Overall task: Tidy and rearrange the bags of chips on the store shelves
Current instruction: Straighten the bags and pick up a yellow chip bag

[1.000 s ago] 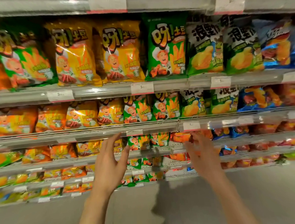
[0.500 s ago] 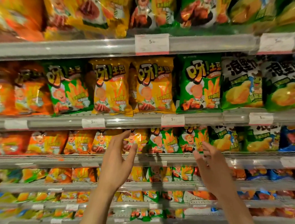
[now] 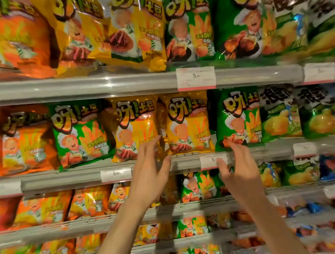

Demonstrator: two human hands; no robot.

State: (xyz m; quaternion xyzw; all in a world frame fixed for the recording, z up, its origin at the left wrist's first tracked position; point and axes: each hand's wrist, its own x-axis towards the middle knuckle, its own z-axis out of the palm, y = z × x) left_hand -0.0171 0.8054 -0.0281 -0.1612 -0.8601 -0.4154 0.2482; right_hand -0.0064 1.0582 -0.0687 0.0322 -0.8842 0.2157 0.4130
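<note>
A person's two bare hands reach up toward store shelves packed with bags of chips, seen from a head camera. Much of the view is smeared by motion blur, worst at the edges, and the print on the bags and price tags cannot be read clearly. The top row of bags is cut off by the upper edge of the frame, and the lower rows are partly hidden behind the forearms. The left hand is raised with its fingers spread and released, their tips at the lower edge of a yellow bag on the middle shelf; whether they touch it is hard to tell. The right hand is also unclenched and holds nothing, its fingers pointing up at the bottom of a green bag, with the thumb lying over a white price tag on the shelf rail. Between those two stands a second yellow bag. All three bags stand upright, long axis vertical, fronts facing outward, with their tops just under the shelf above. A narrow dark orange bag is wedged edge-on between the two yellow ones.
</note>
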